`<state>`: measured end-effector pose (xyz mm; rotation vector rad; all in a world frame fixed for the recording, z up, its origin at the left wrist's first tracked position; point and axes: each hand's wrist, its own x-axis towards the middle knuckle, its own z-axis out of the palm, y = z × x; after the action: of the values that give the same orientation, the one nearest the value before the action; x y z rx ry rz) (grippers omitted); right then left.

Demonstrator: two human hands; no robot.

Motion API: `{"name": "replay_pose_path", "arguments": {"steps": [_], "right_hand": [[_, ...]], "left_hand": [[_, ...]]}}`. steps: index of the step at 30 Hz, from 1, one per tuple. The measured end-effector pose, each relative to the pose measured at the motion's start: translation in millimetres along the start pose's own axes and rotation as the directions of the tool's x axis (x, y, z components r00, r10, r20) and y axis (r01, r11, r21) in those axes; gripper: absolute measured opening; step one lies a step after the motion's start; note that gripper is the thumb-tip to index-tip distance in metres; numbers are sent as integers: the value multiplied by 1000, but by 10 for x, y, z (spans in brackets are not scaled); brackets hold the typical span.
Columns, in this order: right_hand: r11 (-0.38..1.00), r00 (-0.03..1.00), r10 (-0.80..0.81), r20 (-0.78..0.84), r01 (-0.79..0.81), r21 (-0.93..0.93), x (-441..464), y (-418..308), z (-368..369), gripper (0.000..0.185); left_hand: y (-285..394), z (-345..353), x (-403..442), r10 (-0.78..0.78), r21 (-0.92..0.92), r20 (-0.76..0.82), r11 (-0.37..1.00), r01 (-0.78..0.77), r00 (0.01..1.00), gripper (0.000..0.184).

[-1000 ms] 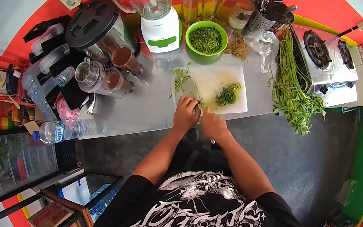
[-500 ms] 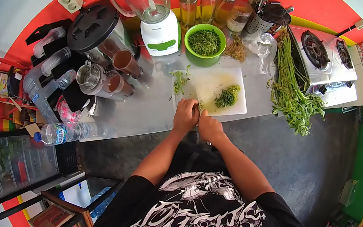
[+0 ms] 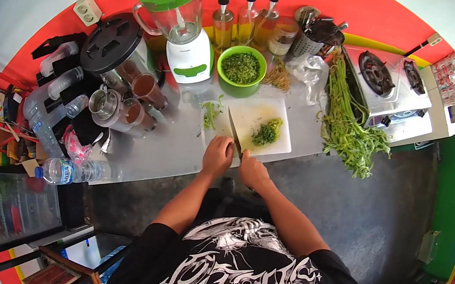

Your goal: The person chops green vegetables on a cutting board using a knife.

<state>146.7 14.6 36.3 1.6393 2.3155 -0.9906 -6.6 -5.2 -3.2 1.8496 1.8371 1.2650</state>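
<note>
My right hand (image 3: 254, 171) is wrapped round the handle of a kitchen knife (image 3: 235, 126), whose blade points away from me over the white cutting board (image 3: 251, 108). At the board's front left edge, my left hand (image 3: 218, 155) is closed beside the blade. Whatever its curled fingers hold is hidden. A heap of finely chopped greens (image 3: 267, 132) lies on the right half of the board. Several loose leafy sprigs (image 3: 211, 115) rest at its left side. Behind the board stands a green bowl (image 3: 239, 90) full of chopped greens.
A bundle of long-stemmed greens (image 3: 352, 127) hangs over the right table edge near the gas stove (image 3: 399, 81). The blender (image 3: 189, 56), pump bottles (image 3: 222, 22) and a clear plastic bag (image 3: 309, 74) stand or lie at the back. Brown-filled cups (image 3: 149, 92) are left, a water bottle (image 3: 61, 172) front left.
The knife blade, hardly visible between the hands before, now shows clearly, leaning left over the board. My hands have drawn slightly apart. The whole view has shifted a little.
</note>
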Motion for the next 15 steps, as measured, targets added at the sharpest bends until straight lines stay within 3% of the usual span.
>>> {"name": "replay_pose_path", "arguments": {"steps": [8, 15], "right_hand": [[988, 981, 145, -129, -135, 80, 31, 333, -164, 26], [998, 997, -9, -79, 14, 56, 29, 166, -191, 27]], "left_hand": [[1, 42, -20, 40, -27, 110, 999, -37, 993, 11], [81, -33, 76, -10, -108, 206, 994, 33, 979, 15]]}}
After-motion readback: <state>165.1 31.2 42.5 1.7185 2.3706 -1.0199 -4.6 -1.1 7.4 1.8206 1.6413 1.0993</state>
